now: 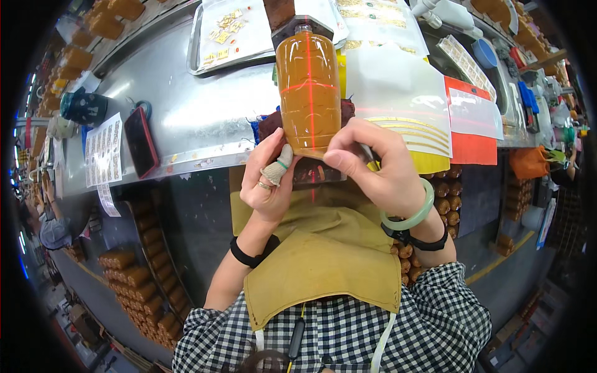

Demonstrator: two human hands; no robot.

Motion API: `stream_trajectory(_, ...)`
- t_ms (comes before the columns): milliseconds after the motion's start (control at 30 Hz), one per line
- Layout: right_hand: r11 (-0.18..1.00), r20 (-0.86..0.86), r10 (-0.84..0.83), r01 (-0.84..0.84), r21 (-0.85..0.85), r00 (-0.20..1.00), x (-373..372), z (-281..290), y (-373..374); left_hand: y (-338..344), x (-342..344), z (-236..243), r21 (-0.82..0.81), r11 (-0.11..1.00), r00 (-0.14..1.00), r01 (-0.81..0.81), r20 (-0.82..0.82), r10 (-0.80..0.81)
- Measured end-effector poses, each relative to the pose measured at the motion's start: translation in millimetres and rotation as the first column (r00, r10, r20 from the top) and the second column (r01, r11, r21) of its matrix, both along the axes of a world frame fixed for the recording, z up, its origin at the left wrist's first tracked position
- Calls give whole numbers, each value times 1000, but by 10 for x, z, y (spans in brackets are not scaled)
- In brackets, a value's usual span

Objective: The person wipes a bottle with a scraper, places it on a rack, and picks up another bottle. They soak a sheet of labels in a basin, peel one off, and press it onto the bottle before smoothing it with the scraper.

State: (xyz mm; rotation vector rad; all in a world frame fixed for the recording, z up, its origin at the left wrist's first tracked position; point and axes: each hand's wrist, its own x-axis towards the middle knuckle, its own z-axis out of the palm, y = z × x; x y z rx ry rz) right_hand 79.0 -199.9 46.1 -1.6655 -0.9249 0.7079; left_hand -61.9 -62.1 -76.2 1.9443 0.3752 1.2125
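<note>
A glossy amber-brown bottle [309,93] lies with its neck away from me, in a dark holder [302,26]. Red laser lines cross on its surface. At its near-left edge, the fingers of my left hand [271,175] close against the bottle; one finger wears a knitted cover [277,166]. My right hand [380,163] pinches thumb and forefinger together at the near-right edge, on what looks like the end of a thin strip [309,153] along the bottle's base. A slim tool with a yellow part [373,164] shows under my right fingers; its kind is unclear.
Curved gold strips [413,132] lie on a white sheet to the right, beside a red-orange folder [474,147]. A metal tray [198,59] with small gold pieces sits at the far left. Left on the metal bench are a red-edged phone [141,143] and a dark jar [84,107].
</note>
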Motion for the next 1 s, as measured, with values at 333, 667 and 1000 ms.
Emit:
stream_trajectory(333, 977, 184, -121, 149, -151, 975, 138, -239, -208, -3, 78, 94, 379, 915, 990, -135, 14, 140)
stream_trajectory(667, 980, 170, -130, 153, -129, 977, 115, -302, -179, 12, 111, 25, 30, 999, 996, 36, 86, -38)
stream_trajectory(1000, 976, 151, -136, 158, -147, 979, 118, -378, -139, -30, 181, 101, 287, 957, 994, -53, 105, 23)
